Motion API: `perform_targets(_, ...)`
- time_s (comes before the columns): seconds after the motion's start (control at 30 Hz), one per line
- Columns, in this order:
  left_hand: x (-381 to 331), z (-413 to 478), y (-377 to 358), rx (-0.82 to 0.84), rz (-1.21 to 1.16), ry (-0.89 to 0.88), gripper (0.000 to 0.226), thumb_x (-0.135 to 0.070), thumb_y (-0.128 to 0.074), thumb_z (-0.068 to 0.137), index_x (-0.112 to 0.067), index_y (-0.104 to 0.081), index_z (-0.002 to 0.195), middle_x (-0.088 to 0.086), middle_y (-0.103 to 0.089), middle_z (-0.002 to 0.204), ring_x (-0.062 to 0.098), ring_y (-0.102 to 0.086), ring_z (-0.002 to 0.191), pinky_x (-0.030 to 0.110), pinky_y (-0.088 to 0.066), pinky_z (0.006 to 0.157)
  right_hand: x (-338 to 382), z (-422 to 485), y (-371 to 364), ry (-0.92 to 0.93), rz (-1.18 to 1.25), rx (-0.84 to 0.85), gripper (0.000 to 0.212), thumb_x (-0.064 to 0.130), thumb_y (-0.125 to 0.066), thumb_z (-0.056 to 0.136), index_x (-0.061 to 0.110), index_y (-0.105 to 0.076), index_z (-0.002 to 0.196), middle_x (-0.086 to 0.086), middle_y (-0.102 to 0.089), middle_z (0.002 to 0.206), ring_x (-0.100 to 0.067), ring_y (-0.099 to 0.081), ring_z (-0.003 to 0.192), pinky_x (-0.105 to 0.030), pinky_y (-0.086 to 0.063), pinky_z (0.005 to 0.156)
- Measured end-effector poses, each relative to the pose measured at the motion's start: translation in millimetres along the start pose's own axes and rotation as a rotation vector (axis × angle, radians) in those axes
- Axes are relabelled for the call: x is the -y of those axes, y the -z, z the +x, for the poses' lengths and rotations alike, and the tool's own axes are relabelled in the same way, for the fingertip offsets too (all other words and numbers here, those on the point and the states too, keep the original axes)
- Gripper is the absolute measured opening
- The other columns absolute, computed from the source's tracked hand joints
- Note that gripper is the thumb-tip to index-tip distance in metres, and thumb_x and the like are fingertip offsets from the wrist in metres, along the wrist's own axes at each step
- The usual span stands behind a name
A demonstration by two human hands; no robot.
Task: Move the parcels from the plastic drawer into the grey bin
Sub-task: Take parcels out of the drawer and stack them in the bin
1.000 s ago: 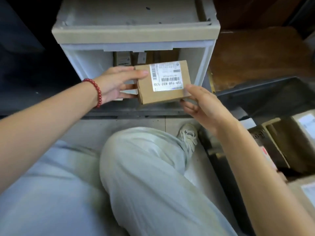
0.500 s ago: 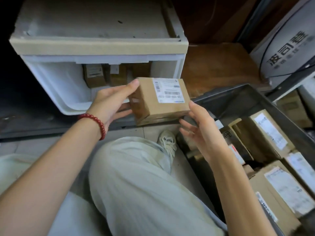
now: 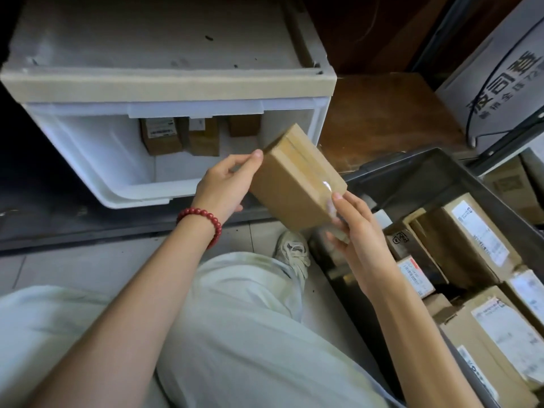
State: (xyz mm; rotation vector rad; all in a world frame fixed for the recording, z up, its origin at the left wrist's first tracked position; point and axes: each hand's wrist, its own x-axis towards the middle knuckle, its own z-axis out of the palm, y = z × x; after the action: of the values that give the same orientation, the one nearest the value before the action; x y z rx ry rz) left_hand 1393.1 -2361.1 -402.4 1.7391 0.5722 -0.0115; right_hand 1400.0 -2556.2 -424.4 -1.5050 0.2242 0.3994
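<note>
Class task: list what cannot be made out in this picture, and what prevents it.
All head view.
Drawer parcels: their number; the plastic drawer's rim hides the back.
Grey bin: far end cut off by the frame's right and bottom edges.
Bin labels: print too small.
Held parcel: far faces turned away, gripped by left hand, right hand.

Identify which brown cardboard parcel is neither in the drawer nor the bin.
The taped brown cardboard parcel gripped between left hand and right hand, in the air, no label showing.

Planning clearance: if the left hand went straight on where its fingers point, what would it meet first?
The parcel that the left hand grips; beyond it, likely the plastic drawer's right wall, depth unclear.
</note>
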Motion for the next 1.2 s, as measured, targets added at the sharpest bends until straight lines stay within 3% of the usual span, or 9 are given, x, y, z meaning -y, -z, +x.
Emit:
perform_targets(0.13, -3, -3, -4, 0.044, -0.016, 0.0, 0.017, -0.06, -0.049, 0.089, -0.045, -0.056, 0.089, -0.015, -0.057, 0.11, 0.011, -0.057, 0.107, 0.035, -0.054, 0.088, 2, 2, 4, 0.008, -0.016, -0.029, 0.053, 0.057, -0.054, 0.086, 0.033, -0.045, 0.132, 0.016, -0.052, 0.125, -0.009, -0.047, 0.123, -0.038, -0.035, 0.105)
perform_targets(0.23, -2, -3, -7, 0.087, -0.031, -0.027, 0.032, -0.056, -0.057, 0.086, -0.036, -0.062, 0.111, -0.012, -0.06, 0.113, 0.009, -0.058, 0.107, 0.034, -0.054, 0.089, 2, 1, 5, -0.01, 0.022, -0.006, 0.071, 0.067, -0.055, 0.069, 0.031, -0.043, 0.129, 0.017, -0.047, 0.131, -0.013, -0.042, 0.129, -0.042, -0.028, 0.111)
perform_targets(0.3, -3, -2, -9, 0.09, 0.004, -0.066, 0.045, -0.053, -0.062, 0.084, -0.027, -0.062, 0.121, -0.011, -0.062, 0.111, 0.009, -0.058, 0.107, 0.034, -0.053, 0.092, 2, 1, 6, -0.006, 0.056, 0.008, 0.068, 0.065, -0.055, 0.066, 0.029, -0.043, 0.123, 0.015, -0.048, 0.129, -0.013, -0.043, 0.128, -0.042, -0.031, 0.108)
perform_targets(0.43, -3, 0, -12, 0.109, 0.048, -0.111, 0.044, -0.056, -0.065, 0.08, -0.031, -0.063, 0.117, -0.011, -0.061, 0.116, 0.008, -0.055, 0.111, 0.038, -0.049, 0.098, 1, 1, 13, -0.009, 0.112, 0.004, 0.052, 0.061, -0.053, 0.074, 0.031, -0.046, 0.115, 0.008, -0.053, 0.13, -0.017, -0.054, 0.121, -0.046, -0.04, 0.105)
perform_targets(0.57, -6, 2, -16, 0.158, 0.034, -0.151, 0.049, -0.052, -0.065, 0.082, -0.03, -0.057, 0.125, -0.012, -0.059, 0.125, 0.005, -0.054, 0.115, 0.034, -0.047, 0.099, 4, 1, 14, 0.012, 0.164, 0.042, 0.043, 0.059, -0.05, 0.076, 0.034, -0.048, 0.112, 0.003, -0.058, 0.122, -0.017, -0.059, 0.112, -0.036, -0.049, 0.093)
perform_targets(0.77, -8, 4, -19, 0.121, 0.045, -0.214, 0.048, -0.048, -0.064, 0.084, -0.032, -0.052, 0.128, -0.014, -0.06, 0.121, -0.004, -0.053, 0.102, 0.015, -0.045, 0.076, 0, 0, 12, 0.034, 0.019, 0.034, 0.074, 0.061, -0.057, 0.068, 0.026, -0.051, 0.133, 0.014, -0.062, 0.114, -0.004, -0.055, 0.101, -0.026, -0.041, 0.081)
perform_targets(1.0, -5, 7, -18, 0.13, 0.172, -0.229, 0.056, -0.047, -0.068, 0.081, -0.029, -0.05, 0.131, -0.012, -0.061, 0.119, 0.006, -0.056, 0.11, 0.032, -0.057, 0.082, -4, 3, 17, 0.045, 0.001, -0.033, 0.053, 0.055, -0.065, 0.073, 0.025, -0.052, 0.115, 0.01, -0.064, 0.121, -0.001, -0.056, 0.115, -0.035, -0.04, 0.104)
perform_targets(1.1, -9, 5, -20, 0.13, 0.274, -0.264, 0.051, -0.055, -0.062, 0.082, -0.032, -0.053, 0.127, -0.018, -0.059, 0.105, 0.004, -0.055, 0.104, 0.033, -0.056, 0.084, -2, 5, 19, 0.06, 0.031, -0.093, 0.032, 0.053, -0.057, 0.086, 0.023, -0.054, 0.096, 0.012, -0.071, 0.101, 0.0, -0.064, 0.102, -0.02, -0.052, 0.086)
perform_targets(1.2, -13, 0, -25, 0.108, 0.369, -0.349, 0.053, -0.058, -0.058, 0.083, -0.033, -0.052, 0.129, -0.017, -0.057, 0.106, 0.002, -0.057, 0.097, 0.011, -0.048, 0.068, 1, 7, 22, 0.067, 0.059, -0.15, 0.036, 0.059, -0.053, 0.087, 0.025, -0.05, 0.096, 0.01, -0.069, 0.105, -0.008, -0.065, 0.106, -0.022, -0.051, 0.081)
